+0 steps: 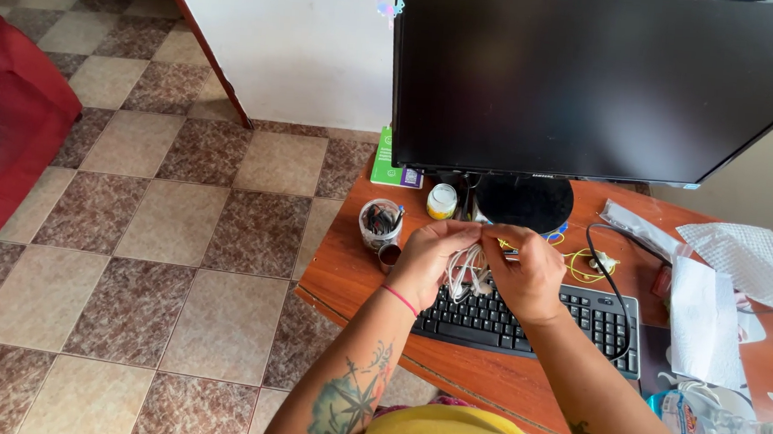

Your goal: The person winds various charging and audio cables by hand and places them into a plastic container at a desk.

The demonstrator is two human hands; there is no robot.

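Both hands were raised together just above the keyboard [533,322], working at a small tangle of white cord [466,270]. The left hand [432,256] had its fingers curled around the bundle from the left side, a pink band on its wrist, and the right hand [528,272] pinched the same cord from the right, its fingertips bent in close; neither was spread, both closed on the white cord. The loops of cord hung between the two palms and dangled down to just over the top rows of black keys. The keyboard lay slantwise on the reddish wooden surface [346,273], its black cable [602,268] curving up behind it. Just left of the left hand stood a clear cup of pens [380,223] with a small dark cap [389,256] beside it, and a little white jar with a yellow label [442,201] farther back. Behind the hands rose the round black foot of the monitor [523,202], whose dark screen [596,78] filled the top of the view. A yellow string [582,269] lay near the right hand, and white paper sheets [704,316] lay well off to the right. Below the surface's edge ran a brown and beige tiled floor [150,228].
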